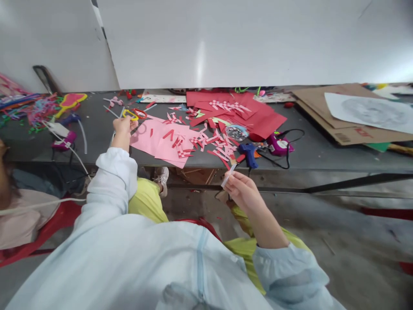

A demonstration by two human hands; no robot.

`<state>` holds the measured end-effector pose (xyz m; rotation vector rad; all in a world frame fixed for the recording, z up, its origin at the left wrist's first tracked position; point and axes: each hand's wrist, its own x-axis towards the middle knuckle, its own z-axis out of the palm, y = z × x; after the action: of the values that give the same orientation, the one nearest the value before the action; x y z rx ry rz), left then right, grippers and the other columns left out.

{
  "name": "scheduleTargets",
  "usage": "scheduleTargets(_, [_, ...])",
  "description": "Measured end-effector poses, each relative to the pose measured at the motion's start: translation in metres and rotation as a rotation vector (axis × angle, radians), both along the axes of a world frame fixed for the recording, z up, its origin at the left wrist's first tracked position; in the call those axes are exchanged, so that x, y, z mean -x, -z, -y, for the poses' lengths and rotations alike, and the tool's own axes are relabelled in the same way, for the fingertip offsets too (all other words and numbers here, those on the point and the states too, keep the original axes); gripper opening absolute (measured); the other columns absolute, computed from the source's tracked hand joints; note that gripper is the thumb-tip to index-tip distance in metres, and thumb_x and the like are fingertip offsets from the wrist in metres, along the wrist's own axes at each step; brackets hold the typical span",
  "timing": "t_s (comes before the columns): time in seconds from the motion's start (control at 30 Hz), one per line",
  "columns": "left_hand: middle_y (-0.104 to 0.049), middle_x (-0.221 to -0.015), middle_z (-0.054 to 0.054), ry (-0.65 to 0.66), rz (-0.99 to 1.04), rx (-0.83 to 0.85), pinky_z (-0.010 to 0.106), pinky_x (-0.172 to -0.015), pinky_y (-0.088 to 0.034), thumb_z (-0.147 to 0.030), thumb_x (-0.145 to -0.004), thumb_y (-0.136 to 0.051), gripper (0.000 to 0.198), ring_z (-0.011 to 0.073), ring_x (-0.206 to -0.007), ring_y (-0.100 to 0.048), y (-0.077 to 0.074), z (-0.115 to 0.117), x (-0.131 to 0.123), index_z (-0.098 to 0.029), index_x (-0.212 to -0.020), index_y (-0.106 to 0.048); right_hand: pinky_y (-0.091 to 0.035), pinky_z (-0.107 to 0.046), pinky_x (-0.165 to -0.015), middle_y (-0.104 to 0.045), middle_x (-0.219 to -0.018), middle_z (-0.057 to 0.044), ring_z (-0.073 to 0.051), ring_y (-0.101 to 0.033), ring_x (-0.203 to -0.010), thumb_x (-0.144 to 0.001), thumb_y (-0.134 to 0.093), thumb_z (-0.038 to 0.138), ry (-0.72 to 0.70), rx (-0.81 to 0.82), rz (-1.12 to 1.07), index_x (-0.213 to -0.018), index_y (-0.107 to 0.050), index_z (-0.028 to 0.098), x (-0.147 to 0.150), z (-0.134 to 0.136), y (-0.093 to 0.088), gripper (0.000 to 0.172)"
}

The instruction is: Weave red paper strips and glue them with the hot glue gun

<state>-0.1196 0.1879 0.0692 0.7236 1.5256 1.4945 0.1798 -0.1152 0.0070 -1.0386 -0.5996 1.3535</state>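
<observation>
My left hand [124, 128] reaches over the left part of the table, its fingers closed on scissors [129, 115] with a yellow handle loop. Right beside them is a red-orange handle loop [140, 113]; I cannot tell if it belongs to the same pair. In front of the table edge, my right hand [242, 188] pinches a short translucent stick [228, 175] that looks like a glue stick. Between the hands lie pink paper sheets [146, 140] with woven red-and-pink strips [183, 151] on top. A blue glue gun [248, 155] rests just beyond my right hand.
Red paper sheets [264, 116] and a round container [237, 132] lie behind the strips. Cardboard [342, 135] and a drawing [371, 110] are at right. A purple device [280, 144] trails a black cable. Pipe cleaners [38, 110] and another person's arm [4, 172] are at left.
</observation>
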Motion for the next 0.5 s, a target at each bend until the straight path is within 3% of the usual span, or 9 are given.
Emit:
scheduleTargets(0.1, [-0.069, -0.080, 0.008, -0.021, 0.047, 0.027, 0.021, -0.070, -0.057, -0.010, -0.092, -0.055, 0.011, 0.0123, -0.076, -0.068, 0.004, -0.029, 0.006, -0.006, -0.095, -0.065, -0.029, -0.023, -0.050, -0.045, -0.058, 0.004, -0.006, -0.036, -0.053, -0.064, -0.085, 0.040, 0.005, 0.009, 0.018, -0.080, -0.070, 0.017, 0.005, -0.005, -0.001, 0.031])
scheduleTargets(0.2, [-0.062, -0.123, 0.010, -0.012, 0.101, 0.049, 0.042, -0.088, -0.057, -0.036, -0.095, -0.061, 0.036, 0.0216, -0.105, -0.064, 0.012, -0.051, 0.004, -0.015, -0.124, -0.059, -0.029, -0.024, -0.051, -0.045, -0.058, 0.004, -0.006, -0.036, -0.053, -0.064, -0.085, 0.040, 0.012, 0.018, 0.030, -0.077, -0.070, 0.017, 0.007, -0.007, -0.002, 0.031])
scheduleTargets(0.33, [-0.060, -0.127, 0.011, -0.022, 0.148, 0.062, 0.045, -0.091, -0.056, -0.038, -0.094, -0.061, 0.039, 0.0231, -0.109, -0.063, 0.025, -0.064, -0.004, -0.016, -0.127, -0.057, -0.029, -0.024, -0.051, -0.046, -0.058, 0.003, -0.006, -0.036, -0.053, -0.063, -0.085, 0.041, 0.027, 0.029, 0.048, -0.076, -0.070, 0.017, 0.007, -0.005, -0.006, 0.031])
scheduleTargets(0.5, [-0.060, -0.128, 0.010, 0.004, 0.161, 0.084, 0.045, -0.092, -0.055, -0.039, -0.094, -0.061, 0.039, 0.0235, -0.110, -0.062, 0.030, -0.061, -0.008, -0.018, -0.127, -0.058, -0.029, -0.024, -0.051, -0.046, -0.058, 0.003, -0.007, -0.036, -0.054, -0.064, -0.085, 0.041, 0.040, 0.035, 0.066, -0.076, -0.071, 0.018, 0.005, 0.002, -0.010, 0.029])
